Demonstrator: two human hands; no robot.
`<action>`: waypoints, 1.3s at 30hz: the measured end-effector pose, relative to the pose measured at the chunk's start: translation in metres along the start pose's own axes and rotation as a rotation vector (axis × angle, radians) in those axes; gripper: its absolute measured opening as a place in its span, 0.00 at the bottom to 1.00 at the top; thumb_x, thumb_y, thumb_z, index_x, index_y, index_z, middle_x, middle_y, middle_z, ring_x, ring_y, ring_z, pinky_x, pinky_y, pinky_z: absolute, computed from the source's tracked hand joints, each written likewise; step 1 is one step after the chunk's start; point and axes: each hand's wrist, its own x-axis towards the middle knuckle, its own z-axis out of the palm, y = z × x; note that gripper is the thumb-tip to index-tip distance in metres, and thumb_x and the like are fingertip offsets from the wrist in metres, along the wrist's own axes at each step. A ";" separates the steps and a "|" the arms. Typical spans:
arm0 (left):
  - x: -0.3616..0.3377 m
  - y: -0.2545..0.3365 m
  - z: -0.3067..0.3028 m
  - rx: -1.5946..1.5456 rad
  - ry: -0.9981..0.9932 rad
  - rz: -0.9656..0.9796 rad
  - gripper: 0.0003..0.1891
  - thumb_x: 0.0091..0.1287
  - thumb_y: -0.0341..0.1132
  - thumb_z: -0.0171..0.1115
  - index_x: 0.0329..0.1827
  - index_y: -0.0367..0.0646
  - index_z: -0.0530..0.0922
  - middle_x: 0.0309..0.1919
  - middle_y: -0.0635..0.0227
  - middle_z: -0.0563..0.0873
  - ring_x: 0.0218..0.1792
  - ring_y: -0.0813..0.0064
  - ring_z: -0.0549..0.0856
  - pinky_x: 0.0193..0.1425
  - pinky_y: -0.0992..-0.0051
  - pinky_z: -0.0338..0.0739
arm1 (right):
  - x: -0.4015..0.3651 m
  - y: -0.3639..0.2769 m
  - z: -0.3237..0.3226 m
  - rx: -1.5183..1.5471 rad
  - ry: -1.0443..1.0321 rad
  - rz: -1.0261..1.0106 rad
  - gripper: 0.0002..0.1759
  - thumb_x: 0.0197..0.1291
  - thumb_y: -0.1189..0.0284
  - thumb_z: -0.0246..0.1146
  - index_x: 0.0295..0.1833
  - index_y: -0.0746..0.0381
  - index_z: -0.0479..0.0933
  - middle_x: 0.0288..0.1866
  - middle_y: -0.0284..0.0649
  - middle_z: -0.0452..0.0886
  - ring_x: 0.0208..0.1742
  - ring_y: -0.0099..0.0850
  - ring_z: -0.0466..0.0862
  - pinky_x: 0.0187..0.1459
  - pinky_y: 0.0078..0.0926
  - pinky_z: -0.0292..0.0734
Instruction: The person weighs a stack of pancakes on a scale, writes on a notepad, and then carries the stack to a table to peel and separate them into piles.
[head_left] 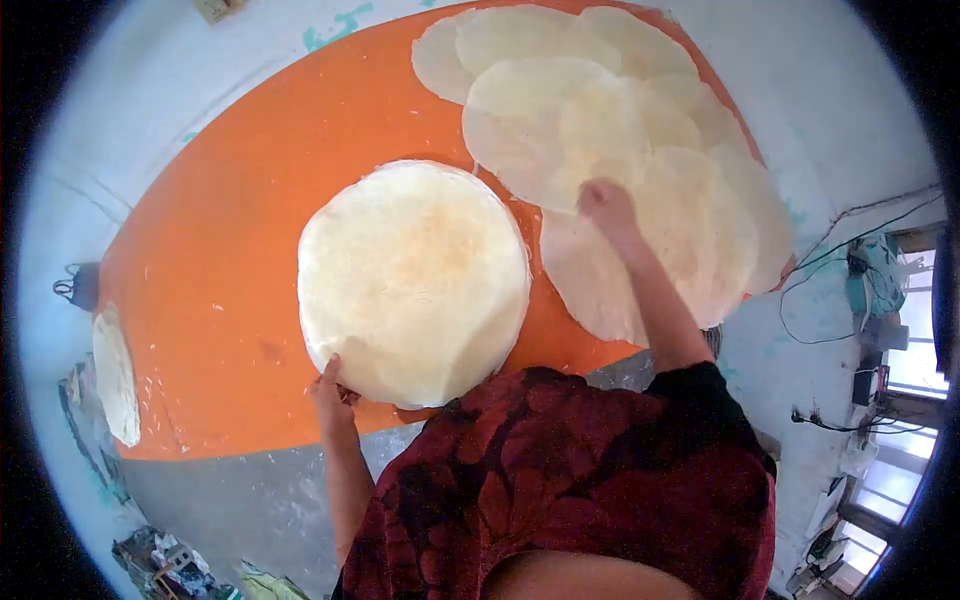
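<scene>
A thick stack of round, thin flatbreads [415, 280] lies on the orange tabletop, pale cream with faint browned patches. At its lower left edge is my left hand [330, 388], thumb over the top sheet and the other fingers curled at the rim. To the right, overlapping single flatbreads [530, 120] are spread out in a broad layer. My right hand [606, 207] is over this layer, slightly blurred, with its fingers closed. Whether a sheet's edge is pinched in them cannot be made out.
The orange table [220, 270] has a curved edge and scattered pale crumbs. Another folded or stacked flatbread pile [117, 375] sits at its far left edge. A dark object [80, 287] stands beside that edge. Cables [850, 225] hang along the wall at right, near windows.
</scene>
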 end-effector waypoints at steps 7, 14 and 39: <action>-0.014 0.010 0.028 0.014 0.052 0.283 0.13 0.55 0.32 0.59 0.42 0.36 0.72 0.31 0.63 0.79 0.30 0.75 0.79 0.26 0.79 0.71 | -0.093 -0.063 0.054 0.012 -0.376 0.085 0.18 0.52 0.59 0.55 0.39 0.64 0.71 0.30 0.47 0.77 0.33 0.42 0.77 0.37 0.36 0.70; -0.010 0.020 0.017 -0.178 0.046 0.191 0.12 0.53 0.29 0.59 0.40 0.35 0.72 0.32 0.66 0.79 0.30 0.81 0.77 0.29 0.83 0.67 | -0.102 -0.068 0.071 -0.086 -0.201 0.123 0.18 0.49 0.63 0.57 0.40 0.65 0.71 0.32 0.47 0.77 0.36 0.42 0.77 0.38 0.36 0.71; 0.065 0.096 -0.281 0.032 0.345 0.551 0.08 0.57 0.36 0.57 0.32 0.40 0.76 0.21 0.74 0.75 0.22 0.85 0.71 0.21 0.83 0.62 | -0.206 -0.401 0.379 -0.363 -0.578 -0.659 0.31 0.43 0.59 0.61 0.53 0.61 0.66 0.52 0.46 0.69 0.55 0.42 0.68 0.52 0.43 0.62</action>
